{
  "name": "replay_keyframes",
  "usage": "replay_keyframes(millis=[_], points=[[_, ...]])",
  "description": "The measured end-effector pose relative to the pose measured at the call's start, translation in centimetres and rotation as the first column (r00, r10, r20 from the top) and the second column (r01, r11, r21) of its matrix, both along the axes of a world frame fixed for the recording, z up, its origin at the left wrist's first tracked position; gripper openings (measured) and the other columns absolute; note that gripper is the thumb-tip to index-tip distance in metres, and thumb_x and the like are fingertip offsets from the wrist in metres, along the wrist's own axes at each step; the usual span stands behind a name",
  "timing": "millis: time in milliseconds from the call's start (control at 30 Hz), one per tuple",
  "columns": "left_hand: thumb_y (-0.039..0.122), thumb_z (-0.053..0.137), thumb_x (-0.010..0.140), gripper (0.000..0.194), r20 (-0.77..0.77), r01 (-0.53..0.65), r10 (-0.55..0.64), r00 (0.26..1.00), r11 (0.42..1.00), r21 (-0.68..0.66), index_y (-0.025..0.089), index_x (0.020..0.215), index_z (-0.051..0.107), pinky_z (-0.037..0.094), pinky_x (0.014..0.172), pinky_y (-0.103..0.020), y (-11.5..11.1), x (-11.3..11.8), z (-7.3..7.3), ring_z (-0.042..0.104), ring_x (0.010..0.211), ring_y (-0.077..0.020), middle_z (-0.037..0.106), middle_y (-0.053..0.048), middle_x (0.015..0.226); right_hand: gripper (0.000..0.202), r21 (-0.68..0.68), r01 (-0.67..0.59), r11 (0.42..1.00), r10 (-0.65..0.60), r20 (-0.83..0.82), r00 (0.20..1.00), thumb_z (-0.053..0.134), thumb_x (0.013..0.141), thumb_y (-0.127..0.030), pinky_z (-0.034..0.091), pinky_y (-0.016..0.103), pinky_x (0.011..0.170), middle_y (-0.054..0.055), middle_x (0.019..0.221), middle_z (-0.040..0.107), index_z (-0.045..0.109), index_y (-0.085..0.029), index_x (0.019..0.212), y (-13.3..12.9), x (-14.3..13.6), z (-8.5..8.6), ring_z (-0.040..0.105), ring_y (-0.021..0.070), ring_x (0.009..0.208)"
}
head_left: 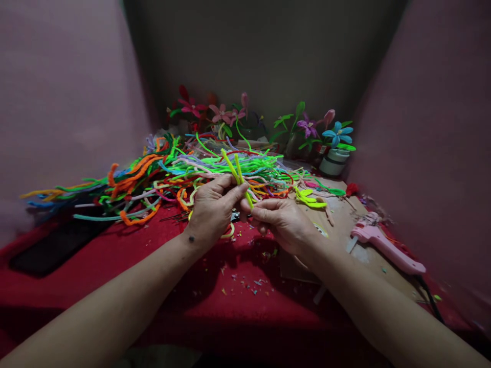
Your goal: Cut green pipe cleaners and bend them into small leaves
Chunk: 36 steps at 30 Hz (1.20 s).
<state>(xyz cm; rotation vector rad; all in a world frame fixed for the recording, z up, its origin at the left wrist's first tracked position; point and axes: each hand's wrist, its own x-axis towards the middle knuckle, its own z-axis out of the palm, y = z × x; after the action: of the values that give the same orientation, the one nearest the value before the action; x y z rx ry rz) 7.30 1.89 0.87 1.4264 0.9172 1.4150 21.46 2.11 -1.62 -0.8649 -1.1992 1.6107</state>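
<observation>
A yellow pipe cleaner [232, 167] is held between both hands above the red cloth, its two upper ends sticking up side by side. My left hand [217, 207] pinches it around the middle with thumb and fingers. Just to the right and lower, my right hand [280, 221] has its thumb and fingers closed on the lower end. Behind the hands lies a large tangled pile of colourful pipe cleaners [192, 166]. Part of a dark metal tool [235, 216] shows between the hands, mostly hidden.
A pink glue gun [391, 249] rests on a cardboard sheet [341, 220] at right, near yellow looped pieces [310, 199]. A black phone [57, 245] lies at left on the red cloth [126, 255]. Pipe-cleaner flowers [337, 134] stand behind, one in a white jar [333, 162].
</observation>
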Motion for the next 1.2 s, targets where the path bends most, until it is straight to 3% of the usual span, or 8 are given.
replay_keyframes(millis=[200,367,433,500,600,733,933,1200], points=[[0.021,0.056,0.08,0.011,-0.045,-0.064,0.067,0.997,0.995,0.076,0.018,0.071,0.05,0.043,0.038,-0.021,-0.1,0.1,0.2,0.05,0.034,-0.01,0.056,0.005,0.045,0.016,0.052,0.024,0.998,-0.029,0.098,0.995,0.076,0.059,-0.027,0.026,0.023,0.044,-0.001,0.05,0.057,0.067,-0.014,0.058,0.0,0.0,-0.3,0.039,0.0058,0.042],[0.019,0.056,0.08,0.012,-0.083,-0.195,0.216,0.973,0.959,0.207,0.019,0.07,0.051,0.041,0.04,-0.018,0.3,-0.6,0.8,0.05,0.038,-0.0075,0.053,0.006,0.048,0.014,0.078,0.069,0.995,-0.076,0.084,0.994,0.074,0.06,-0.025,0.025,0.024,0.045,-0.002,0.047,0.054,0.065,-0.016,0.055,-0.1,0.0,0.0,0.039,0.006,0.042],[0.021,0.059,0.079,0.005,-0.02,-0.129,0.133,0.991,0.981,0.145,0.019,0.079,0.055,0.038,0.038,-0.017,0.6,-0.9,0.8,0.048,0.039,-0.0061,0.054,0.005,0.054,0.014,0.092,0.102,0.991,-0.107,0.05,0.993,0.074,0.061,-0.024,0.024,0.024,0.046,-0.003,0.046,0.052,0.065,-0.016,0.056,-0.1,0.0,0.1,0.038,0.0057,0.042],[0.025,0.063,0.076,0.014,0.009,0.065,-0.065,0.998,0.998,-0.003,0.018,0.088,0.057,0.031,0.034,-0.016,0.8,-1.1,0.5,0.042,0.036,-0.0041,0.052,0.006,0.056,0.015,0.101,0.121,0.987,-0.124,0.021,0.992,0.073,0.062,-0.024,0.024,0.024,0.045,-0.004,0.045,0.052,0.064,-0.015,0.055,0.0,0.0,0.1,0.038,0.0054,0.042],[0.028,0.065,0.075,0.016,-0.058,0.257,-0.27,0.961,0.95,-0.176,0.014,0.082,0.061,0.022,0.033,-0.014,0.8,-0.9,0.1,0.034,0.035,-0.0018,0.046,0.007,0.048,0.016,0.076,0.092,0.993,-0.092,-0.013,0.996,0.074,0.061,-0.024,0.025,0.022,0.044,-0.003,0.045,0.052,0.063,-0.014,0.055,0.1,0.1,-0.1,0.039,0.0047,0.041],[0.027,0.064,0.076,0.015,-0.093,0.202,-0.223,0.97,0.96,-0.192,0.013,0.074,0.062,0.022,0.035,-0.014,0.7,-0.9,0.0,0.036,0.035,-0.0019,0.049,0.005,0.046,0.015,-0.092,-0.038,0.995,0.024,-0.155,0.988,0.072,0.065,-0.025,0.032,0.02,0.046,0.0,0.054,0.059,0.065,-0.012,0.067,0.4,0.4,-0.2,0.047,0.0056,0.045],[0.03,0.066,0.075,0.018,-0.026,0.207,-0.219,0.975,0.95,-0.232,0.014,0.071,0.058,0.021,0.034,-0.014,0.8,-1.3,0.4,0.033,0.033,-0.0019,0.045,0.006,0.04,0.004,-0.331,-0.2,0.922,0.098,-0.299,0.949,0.062,0.075,-0.015,0.04,0.019,0.047,0.002,0.057,0.064,0.063,-0.011,0.076,0.5,0.6,0.0,0.052,0.0063,0.044],[0.026,0.066,0.075,0.014,0.002,0.234,-0.237,0.972,0.96,-0.154,0.013,0.073,0.06,0.024,0.034,-0.013,0.5,-0.9,0.6,0.037,0.035,-0.0015,0.049,0.006,0.043,0.017,-0.328,-0.207,0.922,0.069,-0.387,0.92,0.074,0.062,-0.006,0.046,0.017,0.049,-0.001,0.057,0.065,0.061,-0.013,0.071,0.3,0.3,-0.2,0.058,0.0067,0.049]])
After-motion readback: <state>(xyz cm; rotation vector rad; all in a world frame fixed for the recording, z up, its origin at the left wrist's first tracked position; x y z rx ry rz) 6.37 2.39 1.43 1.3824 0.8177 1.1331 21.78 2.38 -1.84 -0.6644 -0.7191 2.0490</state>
